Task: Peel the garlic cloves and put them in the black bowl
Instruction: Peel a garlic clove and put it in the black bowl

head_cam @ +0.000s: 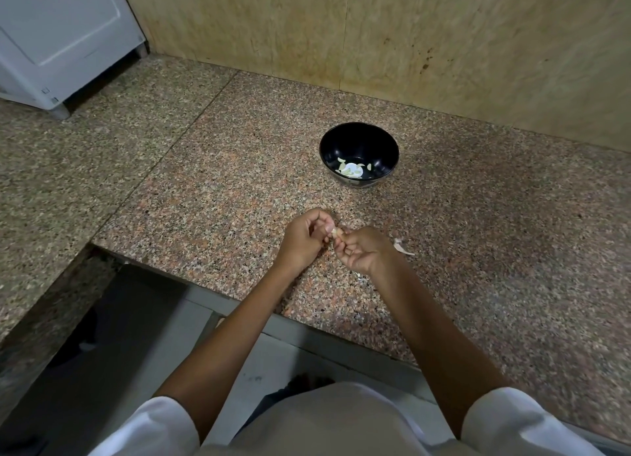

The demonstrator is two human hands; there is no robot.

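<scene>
A black bowl (359, 138) stands on the speckled granite counter (211, 196) and holds several pale peeled garlic cloves (351, 170) at its bottom. In front of the bowl, my left hand (304, 240) and my right hand (362, 250) meet just above the counter. Both pinch one small garlic clove (336, 232) between their fingertips; most of it is hidden by the fingers. Another garlic clove or piece of skin (401, 246) lies on the counter just right of my right hand.
A beige stone wall (409, 39) rises close behind the bowl. A white appliance (58, 35) stands at the far left on the counter. The counter's front edge (239, 305) runs under my forearms, with the floor below.
</scene>
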